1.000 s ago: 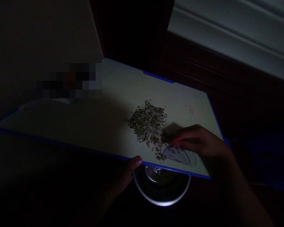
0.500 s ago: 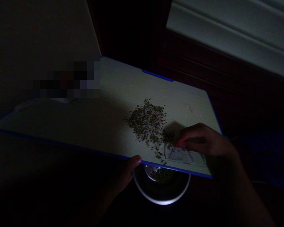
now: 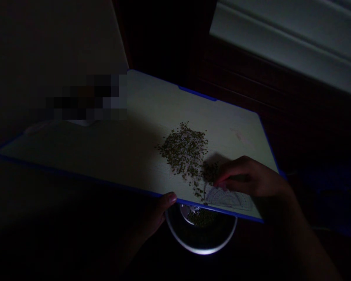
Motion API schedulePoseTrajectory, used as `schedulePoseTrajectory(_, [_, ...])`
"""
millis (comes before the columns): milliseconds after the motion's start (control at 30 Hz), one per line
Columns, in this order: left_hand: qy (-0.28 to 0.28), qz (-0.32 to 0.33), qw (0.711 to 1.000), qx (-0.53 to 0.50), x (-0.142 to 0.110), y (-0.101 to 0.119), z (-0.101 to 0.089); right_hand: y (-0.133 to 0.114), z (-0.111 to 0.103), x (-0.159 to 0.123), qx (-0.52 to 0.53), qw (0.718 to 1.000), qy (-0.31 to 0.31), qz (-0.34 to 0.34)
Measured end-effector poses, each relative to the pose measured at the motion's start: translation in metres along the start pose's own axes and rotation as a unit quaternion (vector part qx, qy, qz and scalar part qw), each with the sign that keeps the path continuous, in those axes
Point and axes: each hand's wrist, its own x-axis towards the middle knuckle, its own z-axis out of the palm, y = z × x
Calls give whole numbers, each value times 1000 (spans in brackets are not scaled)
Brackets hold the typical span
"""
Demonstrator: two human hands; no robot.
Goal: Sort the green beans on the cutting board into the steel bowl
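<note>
A pale board with a blue rim (image 3: 140, 128) lies tilted in dim light. A heap of small green beans (image 3: 185, 150) sits on its right half. My right hand (image 3: 248, 177) pinches a clear plastic protractor (image 3: 229, 199) flat against the board, its edge at the lower side of the heap. Below the board's near edge a round metal bowl (image 3: 201, 246) holds some beans. My left hand (image 3: 155, 216) grips that bowl at its left rim, thumb up against the board's edge.
A dark wooden surface lies behind the board. A white moulded ledge (image 3: 286, 43) runs across the top right. A pale wall (image 3: 52, 43) fills the top left. Everything below the board is nearly black.
The protractor has shifted slightly left and down toward the board's near edge, pushing a few beans with it. My left hand and the bowl have stayed put.
</note>
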Motion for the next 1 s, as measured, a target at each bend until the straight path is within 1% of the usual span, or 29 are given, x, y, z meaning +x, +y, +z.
schedulePoseTrajectory(133, [-10, -2, 1000, 17, 0, -1, -2, -1, 0, 0, 11, 1000, -12, 2])
schedulePoseTrajectory(233, [-1, -3, 1000, 31, 1, -2, -5, -1, 0, -1, 10, 1000, -5, 5])
schedulePoseTrajectory(333, [14, -3, 1000, 26, 1, -2, -6, -1, 0, -1, 5, 1000, 3, 9])
schedulePoseTrajectory(433, [6, -5, 1000, 19, 1, -1, -3, -1, 0, -1, -4, 1000, 5, 15])
schedulePoseTrajectory(567, [19, 14, 1000, -8, 1, -2, -3, -1, 0, -2, -9, 1000, 26, 16])
schedulePoseTrajectory(633, [22, 8, 1000, 1, 1, -4, -6, -1, 0, -3, -10, 999, 31, 15])
schedulePoseTrajectory(733, [9, -5, 1000, 23, 2, -6, -9, 0, -1, -3, -8, 1000, 22, 13])
schedulePoseTrajectory(833, [2, -8, 1000, 9, 2, -4, -4, 1, -1, -2, -3, 1000, 3, 9])
schedulePoseTrajectory(1000, [36, 2, 997, -71, 0, 2, 11, 0, -1, -1, 12, 1000, -12, 15])
